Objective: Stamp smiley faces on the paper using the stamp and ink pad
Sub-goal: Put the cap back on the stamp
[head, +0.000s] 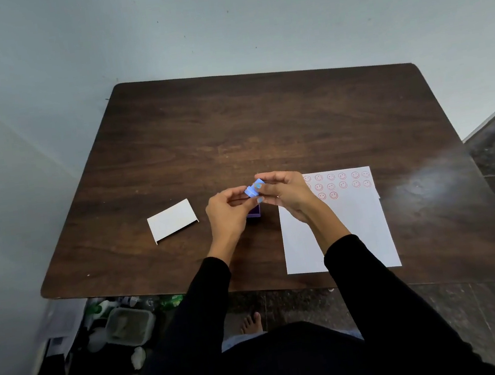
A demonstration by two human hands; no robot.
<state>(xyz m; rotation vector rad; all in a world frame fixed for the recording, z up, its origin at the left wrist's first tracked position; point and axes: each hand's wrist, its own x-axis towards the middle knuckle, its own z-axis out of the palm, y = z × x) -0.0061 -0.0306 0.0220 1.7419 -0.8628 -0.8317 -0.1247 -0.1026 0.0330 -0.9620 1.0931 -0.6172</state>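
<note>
A: In the head view, where are the two hands?

B: Both are raised a little above the dark brown wooden table (232, 132), near its middle. The left hand (226, 213) comes from the near side with the palm turned to the right and its fingers curled. The right hand (284, 193) is just beside it, with the wrist bent and the fingers pointing to the left. Both forearms wear black sleeves (378, 280).

A: What do they hold?

B: A small light blue plastic stamp (254, 189). The fingertips of both hands pinch it between them, so each hand is closed on it. The stamp is tilted, not upright.

A: And the ink pad?

B: Under the hands I see a small purple box (254, 213) that stands on the table, mostly hidden by the left hand. I cannot tell if it is the ink pad.

A: Where is the paper?

B: The white rectangular sheet of paper (341, 238) lies flat on the right, close to the near edge. Rows of red smiley faces (343, 184) fill its far part. The right forearm crosses over its left side.

A: Anything at the left?

B: A white folded card (172, 220) lies there, well apart from the hands.
</note>
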